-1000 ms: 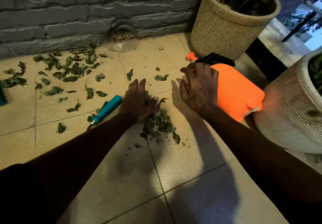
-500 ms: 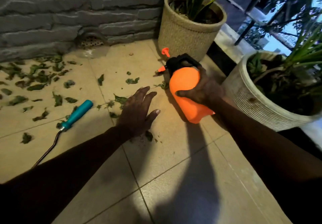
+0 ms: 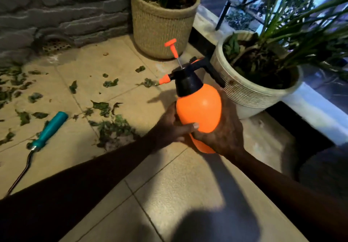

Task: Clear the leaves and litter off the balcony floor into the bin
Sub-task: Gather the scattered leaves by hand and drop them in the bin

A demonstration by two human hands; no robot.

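Note:
Green leaf scraps [image 3: 113, 126] lie in a small heap on the beige tiled floor [image 3: 178, 191], just left of my hands, and more leaves [image 3: 11, 89] are scattered toward the grey brick wall at the left. An orange spray bottle [image 3: 199, 106] with a black pump top stands upright above the floor at centre. My right hand [image 3: 224, 134] wraps its lower right side. My left hand [image 3: 173, 126] grips its left side, thumb across the front. No bin is in view.
A teal-handled tool [image 3: 49, 128] with a metal shaft lies on the floor at the left. A woven planter [image 3: 160, 29] stands by the wall, a ribbed white planter [image 3: 250, 94] right of the bottle. A floor drain [image 3: 54, 45] sits at the wall's foot.
My right hand took the orange spray bottle off the floor and stood it upright. My left hand left the leaf heap and closed on the bottle too. The view swung right.

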